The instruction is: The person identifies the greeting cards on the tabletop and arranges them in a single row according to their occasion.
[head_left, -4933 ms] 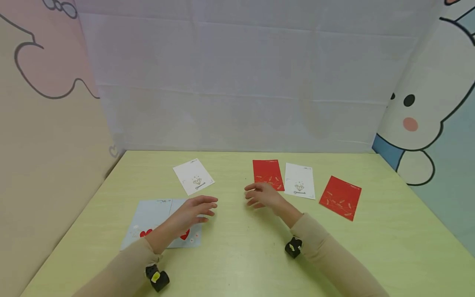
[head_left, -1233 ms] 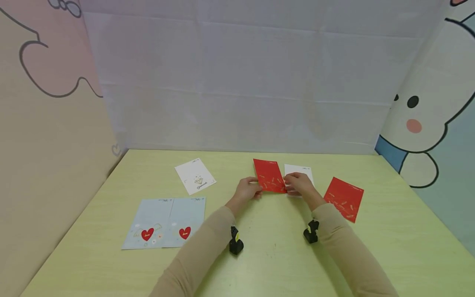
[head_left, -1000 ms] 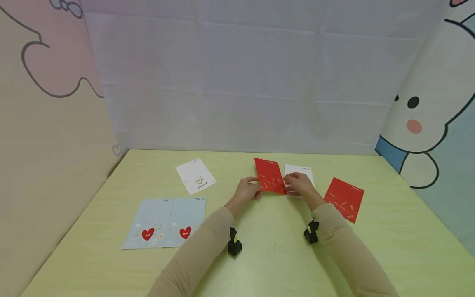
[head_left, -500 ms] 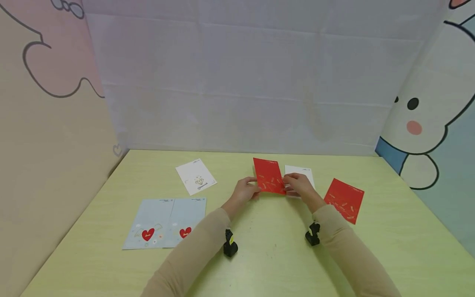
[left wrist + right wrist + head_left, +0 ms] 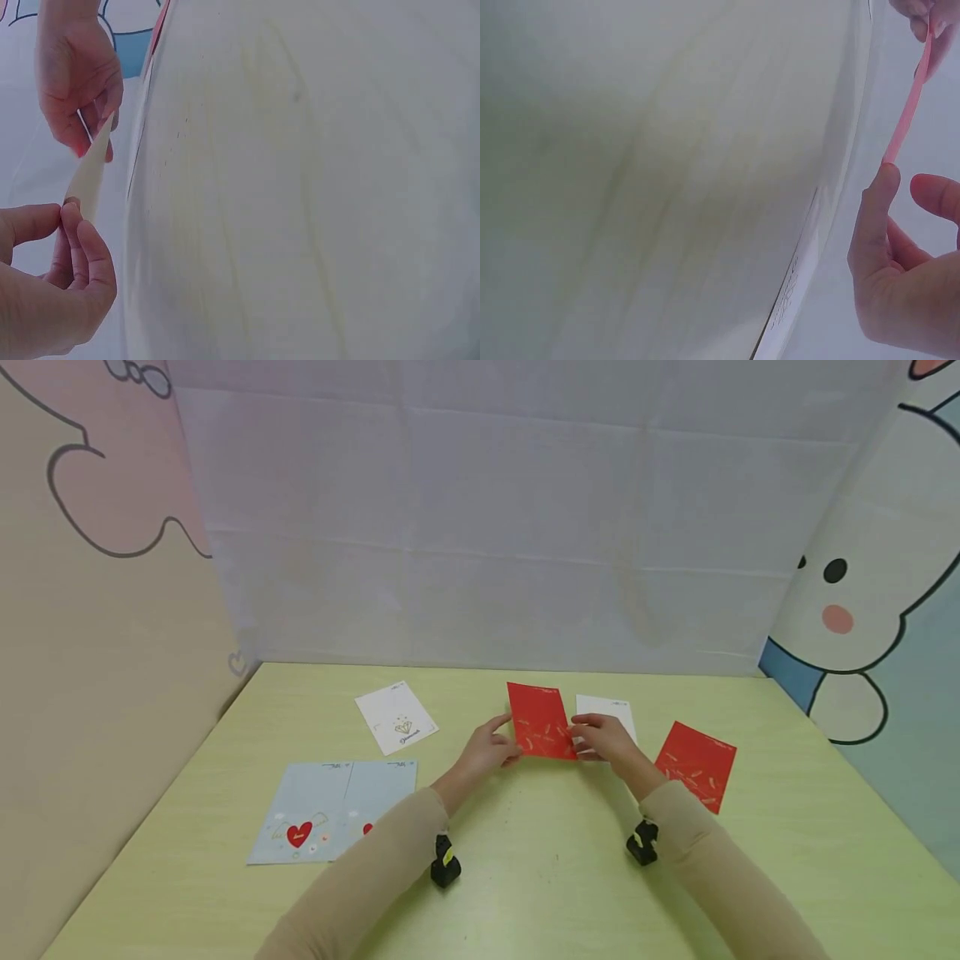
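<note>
The held red card point(image 5: 542, 722) shows a bright red face with a line of small pale print along its far edge and scattered pale gold streaks over its nearer half; the left wrist view gives its pale reverse, the card bowed slightly. It is up off the table point(image 5: 525, 877), between the two hands. At its left edge the left hand point(image 5: 483, 753) pinches it between thumb and fingertips; at its right edge the right hand point(image 5: 611, 743) touches it with a fingertip, fingers loosely bent and thumb apart. Around it, from the left: two pale blue panels point(image 5: 311, 802) with red hearts lie left of it and nearer the person, the left sleeve point(image 5: 367, 881) hiding part of one; a white card point(image 5: 396, 718) with a gold diamond lies left of it; a second white card point(image 5: 606, 703), partly covered by the right hand, lies just right of it; farther right, a second red card point(image 5: 697, 764) has one corner behind the right sleeve point(image 5: 720, 860).
</note>
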